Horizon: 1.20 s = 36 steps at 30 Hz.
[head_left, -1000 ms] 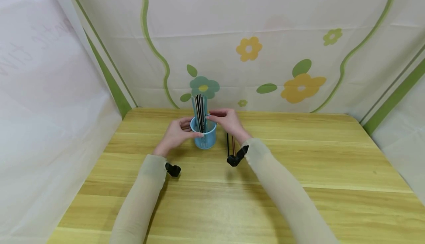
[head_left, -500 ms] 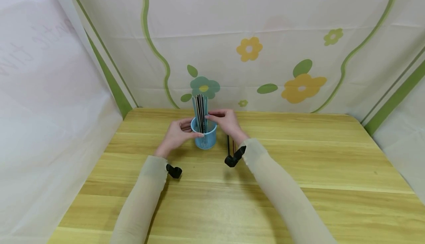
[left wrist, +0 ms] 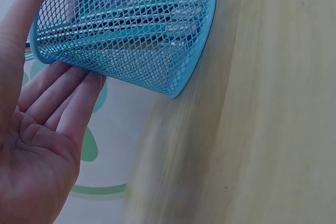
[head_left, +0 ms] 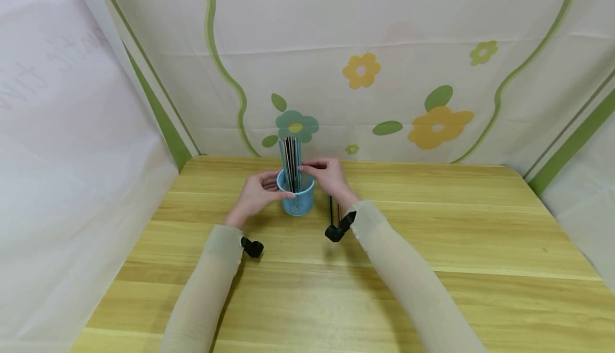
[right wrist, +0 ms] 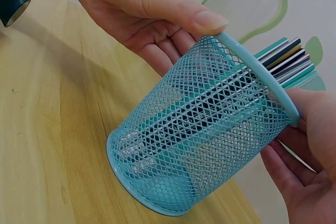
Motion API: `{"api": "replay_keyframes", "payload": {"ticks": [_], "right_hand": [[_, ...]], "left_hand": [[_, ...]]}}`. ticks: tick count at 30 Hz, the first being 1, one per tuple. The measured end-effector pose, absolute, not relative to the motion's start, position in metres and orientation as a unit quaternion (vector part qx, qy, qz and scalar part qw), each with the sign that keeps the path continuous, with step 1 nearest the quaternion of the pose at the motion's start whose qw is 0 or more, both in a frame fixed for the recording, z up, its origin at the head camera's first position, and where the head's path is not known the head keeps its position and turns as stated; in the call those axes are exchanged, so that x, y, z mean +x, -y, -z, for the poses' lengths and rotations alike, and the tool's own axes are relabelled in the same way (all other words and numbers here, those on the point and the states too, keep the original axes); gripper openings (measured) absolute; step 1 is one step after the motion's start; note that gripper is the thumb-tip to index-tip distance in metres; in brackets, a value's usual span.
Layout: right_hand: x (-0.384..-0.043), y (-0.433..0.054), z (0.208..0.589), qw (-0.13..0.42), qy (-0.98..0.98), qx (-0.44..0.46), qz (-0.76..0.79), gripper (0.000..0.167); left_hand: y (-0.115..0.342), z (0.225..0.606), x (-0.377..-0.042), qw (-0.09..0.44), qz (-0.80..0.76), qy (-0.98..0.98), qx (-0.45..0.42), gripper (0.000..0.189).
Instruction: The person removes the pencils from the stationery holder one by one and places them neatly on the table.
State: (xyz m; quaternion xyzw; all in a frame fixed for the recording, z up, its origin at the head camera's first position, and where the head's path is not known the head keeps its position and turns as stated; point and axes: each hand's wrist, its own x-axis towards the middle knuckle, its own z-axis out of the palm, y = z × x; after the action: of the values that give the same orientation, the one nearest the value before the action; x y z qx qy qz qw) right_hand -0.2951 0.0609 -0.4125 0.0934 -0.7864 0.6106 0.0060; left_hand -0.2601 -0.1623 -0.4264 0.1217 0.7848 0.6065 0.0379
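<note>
A light-blue mesh pen holder stands upright on the table, filled with several slim pens or pencils in black, silver, teal and gold. My left hand grips its left side, thumb over the front rim and the other fingers around the far side, as the left wrist view shows with the palm beside the mesh. From the right, my right hand holds the rim, with its thumb inside beside the pens and its fingers outside the wall. The tip of that thumb is partly hidden.
Two long thin sticks, one black and one brownish, lie under my right wrist, partly covered. A black wrist camera sits on each wrist. Behind the wooden table hangs a flowered cloth.
My right wrist has shifted slightly left and down. The left hand keeps its grip, and the pen holder stays in place.
</note>
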Motion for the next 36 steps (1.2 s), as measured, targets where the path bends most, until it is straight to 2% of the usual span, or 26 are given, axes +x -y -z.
{"api": "replay_keyframes", "payload": {"ticks": [7,22,36], "right_hand": [[-0.295,-0.059,0.41,0.007,0.789,0.09,-0.608,0.02],[-0.295,-0.058,0.408,0.01,0.788,0.084,-0.61,0.024],[-0.294,-0.058,0.399,0.056,0.74,0.065,-0.667,0.024]], "left_hand": [[0.164,0.427,-0.261,0.04,-0.605,-0.784,0.13,0.071],[0.165,0.428,-0.263,0.041,-0.602,-0.787,0.126,0.065],[0.165,0.429,-0.261,0.036,-0.6,-0.788,0.133,0.066]]}}
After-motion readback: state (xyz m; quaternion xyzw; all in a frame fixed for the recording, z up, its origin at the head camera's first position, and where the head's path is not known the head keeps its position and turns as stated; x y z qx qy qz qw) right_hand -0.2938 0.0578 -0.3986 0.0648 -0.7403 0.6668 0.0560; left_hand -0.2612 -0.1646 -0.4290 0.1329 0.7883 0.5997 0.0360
